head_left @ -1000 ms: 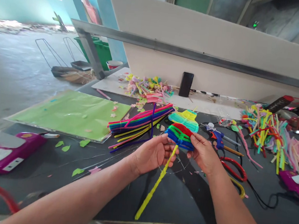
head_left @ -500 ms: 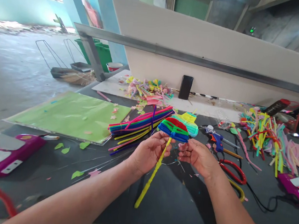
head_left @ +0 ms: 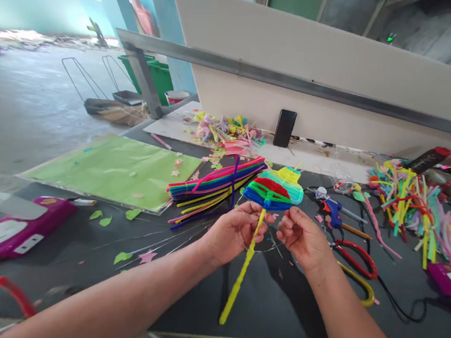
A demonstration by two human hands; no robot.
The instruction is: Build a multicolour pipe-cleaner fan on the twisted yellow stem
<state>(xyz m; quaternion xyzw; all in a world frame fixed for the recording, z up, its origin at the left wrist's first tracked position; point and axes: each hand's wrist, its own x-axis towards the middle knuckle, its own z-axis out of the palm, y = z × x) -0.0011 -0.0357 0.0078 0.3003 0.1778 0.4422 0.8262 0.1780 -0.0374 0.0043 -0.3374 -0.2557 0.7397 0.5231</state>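
Note:
My left hand (head_left: 231, 233) pinches a pipe-cleaner craft (head_left: 268, 192) just under its red, green and blue fan-shaped top, where the long yellow stem (head_left: 240, 275) starts. My right hand (head_left: 302, 237) is closed at the right lower edge of that top, fingertips pressed on it or on a thin wire there. Both hands hover above the dark table (head_left: 181, 288). A second piece, yellow and teal (head_left: 291, 178), lies right behind the held one. A bundle of straight multicoloured pipe cleaners (head_left: 213, 186) lies to the left of it.
A green sheet (head_left: 108, 170) lies at left, a pink-purple device (head_left: 17, 230) at the near left. A blue glue gun (head_left: 331, 208), red and yellow handled scissors (head_left: 355, 263), cut pipe-cleaner pieces (head_left: 407, 201) and a black cable sit at right. A phone (head_left: 285, 128) leans on the white board.
My right hand slid from the top's right side down to its lower edge. The craft was lifted slightly and its stem swung nearer to upright.

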